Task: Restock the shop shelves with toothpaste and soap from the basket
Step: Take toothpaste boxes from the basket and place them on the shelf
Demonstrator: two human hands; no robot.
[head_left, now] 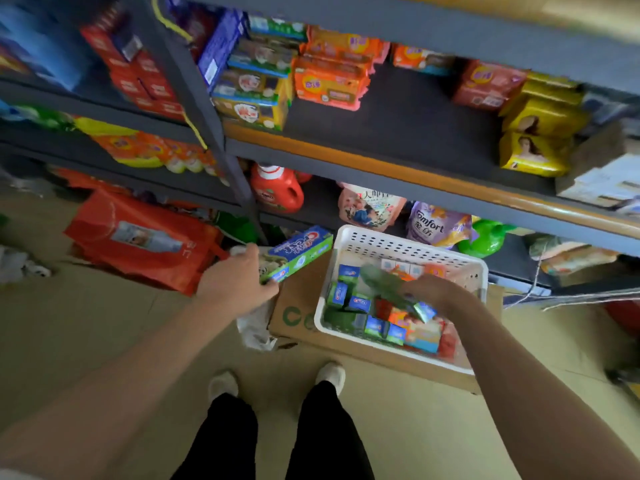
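- The left hand (239,277) is closed around one end of a green and blue toothpaste box (297,253), which is held in the air just left of the basket, its far end pointing up and to the right.
- The right hand (437,293) is lowered into the white basket (408,244); a blurred green box (382,285) lies under its fingers, but whether it is actually gripped cannot be told because of motion blur.
- The basket is seen to hold many small boxes (360,303), mostly blue and green, with orange and red packs (424,336) toward its near right corner.
- The basket is rested on a brown cardboard carton (294,315) standing on the floor in front of the shelves.
- A crumpled white plastic bag (254,329) is wedged against the carton's left side.
- Behind the basket, on the lowest shelf, a red detergent bottle (275,188), a pink pouch (369,207) and a purple Comfort pouch (436,225) are stood.
- On the shelf (398,129) above, green and yellow boxes (254,98) are stacked at the left, orange packs (332,76) beside them, and yellow packs (538,133) at the right; the middle of this shelf is bare.
- A red bag (138,240) is laid on the floor to the left.
- Two white shoes (330,374) and dark trouser legs are seen at the bottom.
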